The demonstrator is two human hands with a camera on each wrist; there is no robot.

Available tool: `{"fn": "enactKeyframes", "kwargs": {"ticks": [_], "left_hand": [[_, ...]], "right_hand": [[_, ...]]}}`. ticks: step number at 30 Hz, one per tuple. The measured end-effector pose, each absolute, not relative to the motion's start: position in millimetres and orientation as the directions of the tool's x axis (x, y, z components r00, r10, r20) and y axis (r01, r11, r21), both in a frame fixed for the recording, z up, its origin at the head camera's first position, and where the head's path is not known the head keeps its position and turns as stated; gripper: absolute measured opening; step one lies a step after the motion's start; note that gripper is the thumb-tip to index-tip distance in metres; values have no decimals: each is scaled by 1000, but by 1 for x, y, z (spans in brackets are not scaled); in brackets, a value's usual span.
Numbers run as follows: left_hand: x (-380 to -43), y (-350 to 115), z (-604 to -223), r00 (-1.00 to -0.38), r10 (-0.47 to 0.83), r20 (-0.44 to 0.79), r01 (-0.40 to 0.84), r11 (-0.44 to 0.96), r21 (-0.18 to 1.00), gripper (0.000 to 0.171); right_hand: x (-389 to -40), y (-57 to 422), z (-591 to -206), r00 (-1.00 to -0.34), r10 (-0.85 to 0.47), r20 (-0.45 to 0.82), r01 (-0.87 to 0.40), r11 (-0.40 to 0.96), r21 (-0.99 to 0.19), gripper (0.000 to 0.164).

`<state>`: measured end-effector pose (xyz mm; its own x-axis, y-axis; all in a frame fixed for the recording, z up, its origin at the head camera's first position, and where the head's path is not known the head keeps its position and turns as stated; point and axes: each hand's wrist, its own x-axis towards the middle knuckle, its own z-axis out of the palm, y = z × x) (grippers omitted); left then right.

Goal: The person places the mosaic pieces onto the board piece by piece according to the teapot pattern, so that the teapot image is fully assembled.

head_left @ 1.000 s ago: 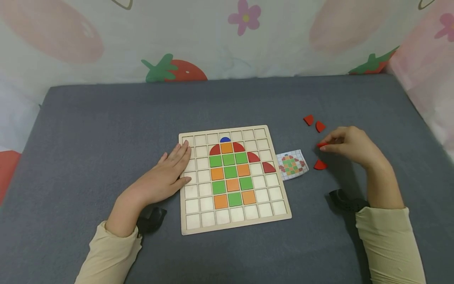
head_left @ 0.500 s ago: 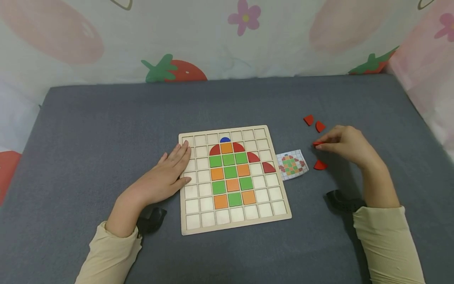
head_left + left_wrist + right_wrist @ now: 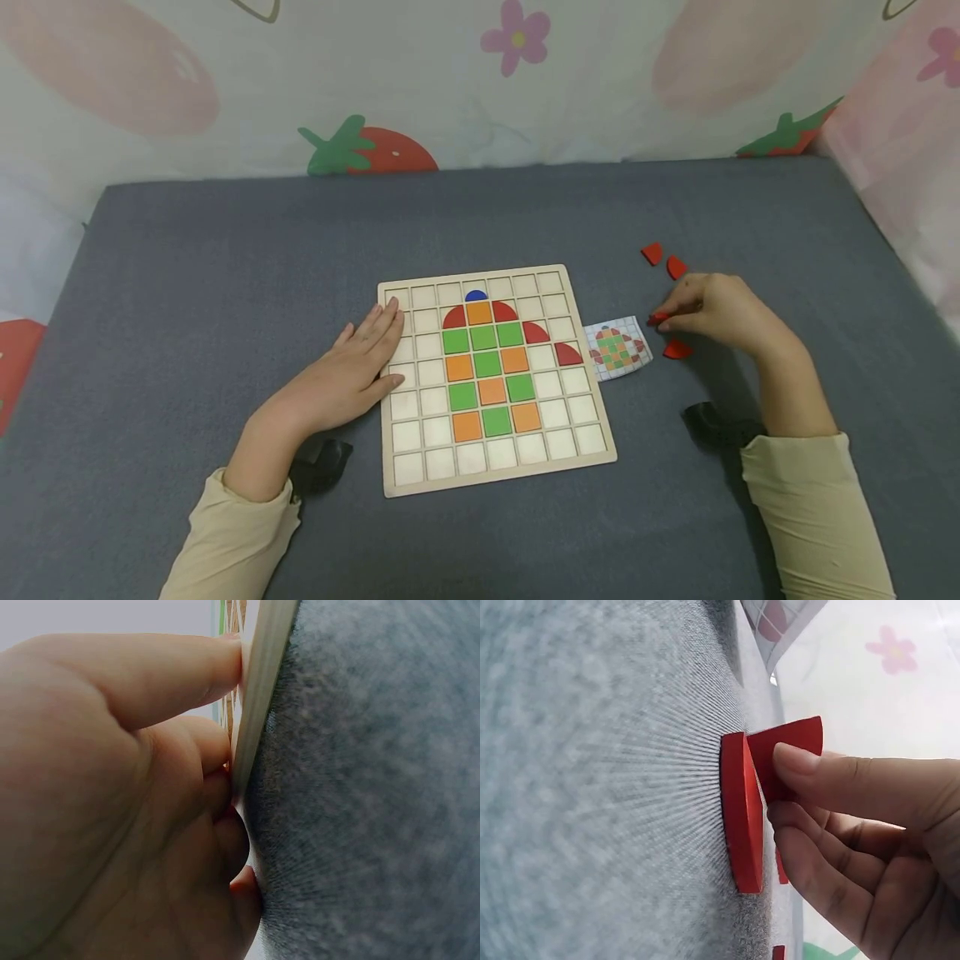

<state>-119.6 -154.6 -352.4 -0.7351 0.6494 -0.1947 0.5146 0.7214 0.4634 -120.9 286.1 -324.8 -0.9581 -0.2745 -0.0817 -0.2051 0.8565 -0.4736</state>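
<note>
My left hand [image 3: 341, 375] lies with straight fingers on the left rim of a wooden grid board [image 3: 498, 477]; the left wrist view shows the thumb [image 3: 180, 671] across the board's edge [image 3: 264, 682]. Between thumb and fingertips my right hand [image 3: 720, 312] pinches a red quarter-circle tile [image 3: 799, 735], to the right of the board. Close below it, another red quarter-circle tile [image 3: 677, 349] lies flat on the cloth. On the board are orange and green squares, red quarter circles and a blue half circle [image 3: 476, 295] near the top.
A small printed pattern card [image 3: 619, 348] pokes out from the board's right side. Farther back lie two loose red tiles, one [image 3: 652, 253] left of the other [image 3: 677, 267]. Grey cloth [image 3: 247, 242] covers the table, and a patterned curtain [image 3: 585, 83] hangs behind it.
My right hand has moved left and slightly toward me with the pinched red tile, coming closer to the card. The left hand and the board have stayed in place.
</note>
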Motion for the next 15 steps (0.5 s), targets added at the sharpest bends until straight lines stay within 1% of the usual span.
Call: {"fn": "enactKeyframes", "kwargs": {"ticks": [8,15], "left_hand": [[-120,-154,-352,-733,652,-194,517,718,466,69],[-120,-154,-352,-733,653,-192,518,718,464,69]], "right_hand": [[-119,289,-324,-955,-288,-75,-216,843,-492,10],[-117,294,-321,-943,-313,-114,-199,804,-560,10]]}}
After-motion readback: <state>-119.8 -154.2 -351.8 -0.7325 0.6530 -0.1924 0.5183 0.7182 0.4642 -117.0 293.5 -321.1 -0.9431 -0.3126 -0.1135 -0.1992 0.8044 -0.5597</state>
